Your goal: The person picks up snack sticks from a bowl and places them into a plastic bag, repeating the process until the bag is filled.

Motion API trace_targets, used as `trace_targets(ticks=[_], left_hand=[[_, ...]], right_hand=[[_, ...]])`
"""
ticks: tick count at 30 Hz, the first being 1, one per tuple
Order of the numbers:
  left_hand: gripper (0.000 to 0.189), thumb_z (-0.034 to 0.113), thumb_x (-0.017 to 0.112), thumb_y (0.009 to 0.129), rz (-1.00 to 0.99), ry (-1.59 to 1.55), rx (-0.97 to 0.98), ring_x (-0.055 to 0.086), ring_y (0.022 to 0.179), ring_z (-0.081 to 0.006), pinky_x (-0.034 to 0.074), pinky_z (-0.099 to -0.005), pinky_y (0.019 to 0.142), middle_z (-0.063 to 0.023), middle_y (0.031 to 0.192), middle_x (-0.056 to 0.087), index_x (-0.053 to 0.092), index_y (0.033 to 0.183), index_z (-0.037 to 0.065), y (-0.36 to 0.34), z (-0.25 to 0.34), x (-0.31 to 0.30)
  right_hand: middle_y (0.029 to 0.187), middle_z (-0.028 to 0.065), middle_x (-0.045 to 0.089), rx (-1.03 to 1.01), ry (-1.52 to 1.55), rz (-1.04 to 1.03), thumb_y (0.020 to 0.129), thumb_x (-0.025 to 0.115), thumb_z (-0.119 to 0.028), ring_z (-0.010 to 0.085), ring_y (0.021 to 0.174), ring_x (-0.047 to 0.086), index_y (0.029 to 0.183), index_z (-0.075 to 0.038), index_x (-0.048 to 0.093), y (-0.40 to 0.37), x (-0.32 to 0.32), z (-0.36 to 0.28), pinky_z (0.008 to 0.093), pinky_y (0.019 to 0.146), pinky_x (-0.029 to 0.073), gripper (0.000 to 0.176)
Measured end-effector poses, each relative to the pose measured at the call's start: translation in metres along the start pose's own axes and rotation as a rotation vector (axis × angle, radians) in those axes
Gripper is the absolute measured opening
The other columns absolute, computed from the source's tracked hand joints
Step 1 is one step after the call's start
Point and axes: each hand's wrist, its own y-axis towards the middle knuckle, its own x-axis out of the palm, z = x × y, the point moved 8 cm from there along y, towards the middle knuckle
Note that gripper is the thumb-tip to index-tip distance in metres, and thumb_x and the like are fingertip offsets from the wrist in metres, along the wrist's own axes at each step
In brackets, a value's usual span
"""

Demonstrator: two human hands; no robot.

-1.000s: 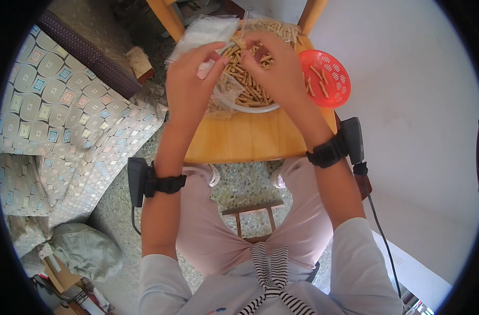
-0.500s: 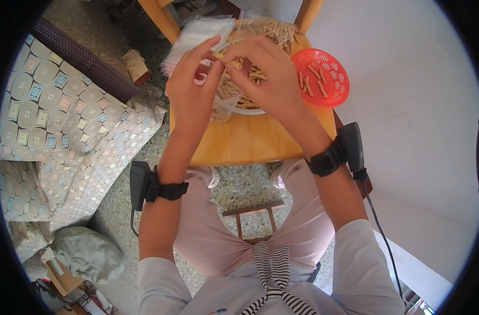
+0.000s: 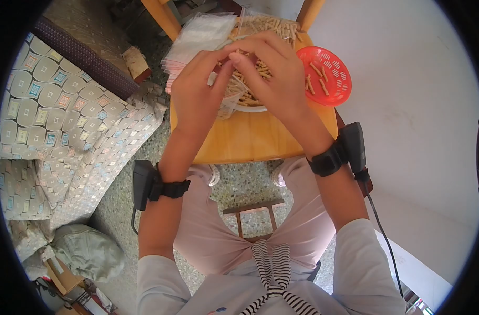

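Observation:
My left hand (image 3: 197, 86) and my right hand (image 3: 279, 71) meet above a white bowl (image 3: 254, 109) on the wooden chair. Both are closed, thumbs and fingertips pinched together around a short tan stick (image 3: 242, 52), of which only a bit shows. Under my hands the bowl holds many similar tan sticks (image 3: 248, 98); my fingers cover part of it. A clear plastic bag (image 3: 229, 107) lies against the bowl's left side, below my left hand. To the right of my right hand, a red plastic basket (image 3: 338, 79) holds several of the sticks.
Flat clear plastic bags (image 3: 205, 34) are stacked at the chair's back left. Behind the bowl lies an open bag of tan sticks (image 3: 271, 25). The wooden chair seat (image 3: 239, 139) ends before my knees. A patterned cloth (image 3: 66, 115) is at left, a white wall (image 3: 407, 105) at right.
My hands have drawn closer together, and the left has moved slightly right. The stick, in plainer sight before, is now mostly covered by my fingers.

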Motion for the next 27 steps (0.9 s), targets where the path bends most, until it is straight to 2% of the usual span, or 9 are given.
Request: trace_targets(ticks=[3, 9, 11, 14, 17, 20, 22, 25, 27], left_hand=[[0.014, 0.01, 0.075, 0.084, -0.027, 0.002, 0.046, 0.065, 0.068, -0.0148, 0.049, -0.0269, 0.058, -0.0041, 0.083, 0.066, 0.068, 0.095, 0.006, 0.0, 0.004, 0.003], [0.019, 0.014, 0.08, 0.079, -0.094, -0.023, 0.177, 0.064, 0.062, -0.0143, 0.048, -0.0261, 0.053, -0.0012, 0.081, 0.065, 0.066, 0.088, 0.006, 0.001, 0.012, 0.005], [0.021, 0.016, 0.082, 0.077, -0.105, -0.014, 0.222, 0.063, 0.061, -0.0141, 0.048, -0.0259, 0.052, -0.0003, 0.08, 0.065, 0.066, 0.087, 0.006, -0.001, 0.011, 0.006], [0.023, 0.018, 0.083, 0.077, -0.094, -0.023, 0.222, 0.062, 0.059, -0.0127, 0.048, -0.0248, 0.052, -0.0007, 0.077, 0.064, 0.065, 0.086, 0.006, -0.002, 0.011, 0.005], [0.021, 0.018, 0.081, 0.081, -0.041, -0.04, 0.087, 0.061, 0.06, -0.0099, 0.047, -0.0235, 0.054, -0.0011, 0.075, 0.064, 0.065, 0.087, 0.006, -0.003, 0.004, 0.001], [0.016, 0.017, 0.076, 0.088, -0.024, -0.125, -0.045, 0.061, 0.062, -0.0081, 0.047, -0.0228, 0.055, -0.0017, 0.076, 0.065, 0.065, 0.09, 0.005, 0.0, -0.006, -0.001], [0.012, 0.015, 0.069, 0.093, -0.09, -0.265, -0.249, 0.062, 0.065, -0.0082, 0.048, -0.023, 0.058, -0.003, 0.079, 0.067, 0.067, 0.099, 0.005, 0.002, -0.014, 0.001], [0.014, 0.014, 0.066, 0.095, -0.1, -0.24, -0.07, 0.064, 0.069, -0.0093, 0.049, -0.023, 0.06, -0.0052, 0.083, 0.068, 0.068, 0.106, 0.005, 0.002, -0.007, 0.003], [0.015, 0.013, 0.065, 0.095, -0.09, -0.249, -0.038, 0.065, 0.071, -0.0097, 0.049, -0.0231, 0.061, -0.0057, 0.085, 0.069, 0.069, 0.107, 0.005, 0.0, -0.004, 0.004]], right_hand=[[0.085, 0.0027, 0.064, -0.116, -0.033, 0.066, 0.084, 0.072, -0.014, 0.0195, 0.063, 0.06, 0.1, -0.011, 0.072, 0.001, -0.003, -0.005, 0.0333, 0.067, 0.045, 0.017], [0.088, 0.0077, 0.067, 0.132, 0.237, 0.057, 0.091, 0.065, -0.013, 0.0173, 0.069, 0.063, 0.104, -0.006, 0.072, 0.003, -0.003, 0.012, 0.0284, 0.064, 0.049, 0.016], [0.092, 0.0092, 0.07, 0.288, 0.37, -0.101, 0.093, 0.063, -0.014, 0.0158, 0.075, 0.065, 0.103, -0.005, 0.072, 0.002, 0.008, 0.025, 0.0267, 0.07, 0.051, 0.016], [0.095, 0.01, 0.071, 0.337, 0.39, -0.17, 0.094, 0.062, -0.014, 0.0178, 0.08, 0.067, 0.104, -0.004, 0.071, 0.002, 0.012, 0.029, 0.029, 0.073, 0.052, 0.018], [0.095, 0.0117, 0.071, 0.234, 0.376, -0.272, 0.093, 0.061, -0.013, 0.0216, 0.083, 0.068, 0.106, -0.003, 0.07, -0.004, 0.023, 0.032, 0.0312, 0.076, 0.052, 0.019], [0.091, 0.0134, 0.07, 0.27, 0.388, -0.267, 0.091, 0.059, -0.013, 0.0249, 0.08, 0.068, 0.107, -0.001, 0.068, -0.007, 0.028, 0.027, 0.0328, 0.078, 0.052, 0.022], [0.089, 0.0143, 0.069, 0.293, 0.374, -0.25, 0.09, 0.059, -0.015, 0.0253, 0.078, 0.067, 0.106, -0.001, 0.067, -0.008, 0.029, 0.026, 0.0329, 0.076, 0.052, 0.023], [0.084, 0.0154, 0.068, 0.35, 0.347, -0.265, 0.09, 0.058, -0.018, 0.0256, 0.074, 0.066, 0.103, 0.0, 0.065, -0.01, 0.031, 0.034, 0.0333, 0.072, 0.05, 0.024], [0.081, 0.0155, 0.067, 0.388, 0.335, -0.296, 0.09, 0.057, -0.019, 0.0255, 0.073, 0.065, 0.102, 0.0, 0.065, -0.013, 0.034, 0.039, 0.0336, 0.069, 0.05, 0.024]])
